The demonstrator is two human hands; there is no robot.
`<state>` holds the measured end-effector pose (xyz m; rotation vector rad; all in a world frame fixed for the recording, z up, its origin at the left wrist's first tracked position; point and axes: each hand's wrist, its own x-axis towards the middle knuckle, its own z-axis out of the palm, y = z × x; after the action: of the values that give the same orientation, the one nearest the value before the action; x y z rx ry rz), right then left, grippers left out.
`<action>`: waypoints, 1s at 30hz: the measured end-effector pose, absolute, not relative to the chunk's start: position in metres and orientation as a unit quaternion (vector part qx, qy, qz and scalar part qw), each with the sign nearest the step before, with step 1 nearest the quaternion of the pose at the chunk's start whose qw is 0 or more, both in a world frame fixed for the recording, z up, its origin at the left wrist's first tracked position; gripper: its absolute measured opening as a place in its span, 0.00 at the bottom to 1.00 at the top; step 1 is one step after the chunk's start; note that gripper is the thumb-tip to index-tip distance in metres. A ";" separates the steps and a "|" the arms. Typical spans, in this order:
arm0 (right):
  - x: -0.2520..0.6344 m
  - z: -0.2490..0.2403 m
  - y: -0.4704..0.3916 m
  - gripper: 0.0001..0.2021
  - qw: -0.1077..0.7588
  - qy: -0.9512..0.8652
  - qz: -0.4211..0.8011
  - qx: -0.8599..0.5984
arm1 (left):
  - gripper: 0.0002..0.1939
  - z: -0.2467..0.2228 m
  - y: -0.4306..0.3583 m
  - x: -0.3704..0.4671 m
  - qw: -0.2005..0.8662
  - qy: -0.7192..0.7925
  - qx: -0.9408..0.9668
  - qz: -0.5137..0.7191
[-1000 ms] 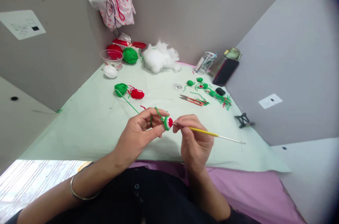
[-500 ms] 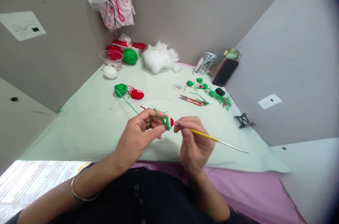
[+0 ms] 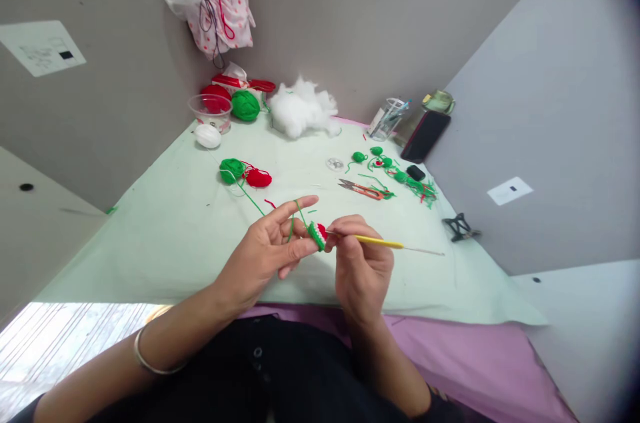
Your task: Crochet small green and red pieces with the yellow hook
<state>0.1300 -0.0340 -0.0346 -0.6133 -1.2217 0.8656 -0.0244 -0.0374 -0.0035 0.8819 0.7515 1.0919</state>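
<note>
My left hand [image 3: 270, 251] pinches the small crochet piece [image 3: 317, 234] above the near table edge, green yarn [image 3: 296, 214] over my raised finger, my right hand [image 3: 361, 263] grips the hook [image 3: 380, 242]; I should keep the yarn tight.

Bare table cover [image 3: 165, 236] is left open around the hands; scissors [image 3: 363, 189] and yarn scraps [image 3: 415, 186] are strewn beyond.

A table [image 3: 150, 243] covered in a pale green sheet is seen scattered with craft supplies: green and red yarn balls [image 3: 244, 174] at 11 o'clock, white stuffing [image 3: 301, 110] at 12, red-handled snips [image 3: 361, 189] and green crocheted pieces [image 3: 395, 171] at 1 o'clock.
</note>
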 end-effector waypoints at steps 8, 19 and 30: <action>0.128 -0.032 -0.031 0.05 0.699 -0.474 0.442 -0.302 | 0.37 -0.006 -0.026 -0.033 0.735 0.319 0.381 0.462; 0.132 -0.037 -0.038 0.07 0.682 -0.576 0.337 -0.298 | 0.24 -0.013 -0.024 -0.026 0.768 0.276 0.328 0.476; 0.146 -0.028 -0.032 0.06 0.692 -0.559 0.330 -0.318 | 0.19 -0.007 -0.022 -0.032 0.775 0.286 0.327 0.459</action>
<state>0.1456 -0.0323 -0.0279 -0.7098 -1.2486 0.7364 -0.0316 -0.0215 -0.0071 0.7085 0.6183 0.9934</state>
